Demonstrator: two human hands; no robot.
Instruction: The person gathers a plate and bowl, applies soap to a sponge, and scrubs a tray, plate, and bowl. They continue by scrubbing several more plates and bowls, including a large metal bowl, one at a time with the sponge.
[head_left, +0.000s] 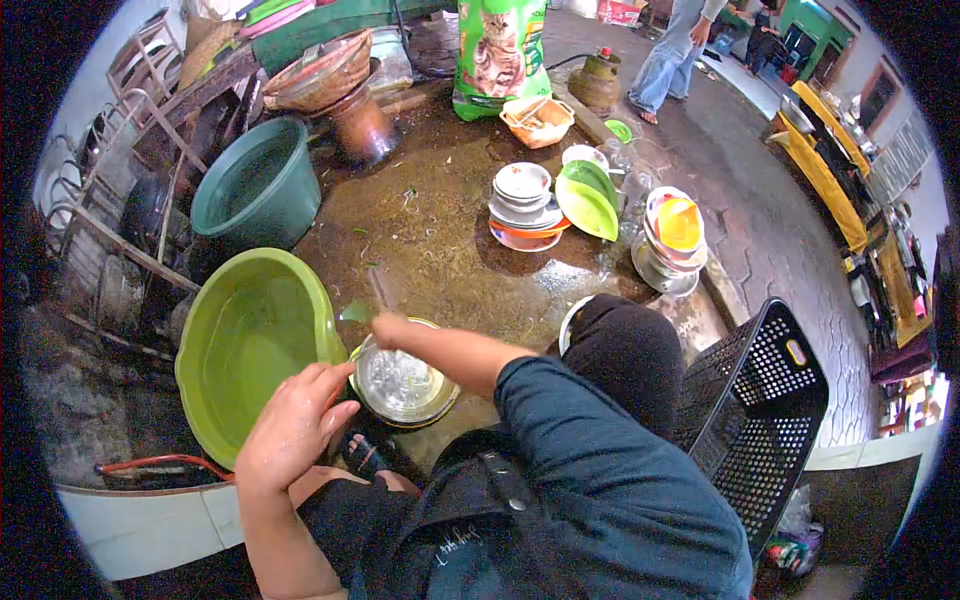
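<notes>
My left hand (298,425) is wet and holds nothing, its fingers stretched and thumb apart, close to the rim of a large green basin (325,300). My right hand (392,330) is closed, with a blurred, pale, see-through object (381,286) sticking up beyond it; its kind cannot be made out. Below that hand stands a round tub (440,398) with a pale rim, holding foamy water (395,375). Beside the hand is a small green piece (355,312), too blurred to name.
A dark green tub (305,185) stands at the left. Stacked dishes (522,182), green leaf-shaped dishes (590,205) and more plates (672,240) sit at the right. A black crate (765,430) is beside my right knee. A person (670,60) walks at the back.
</notes>
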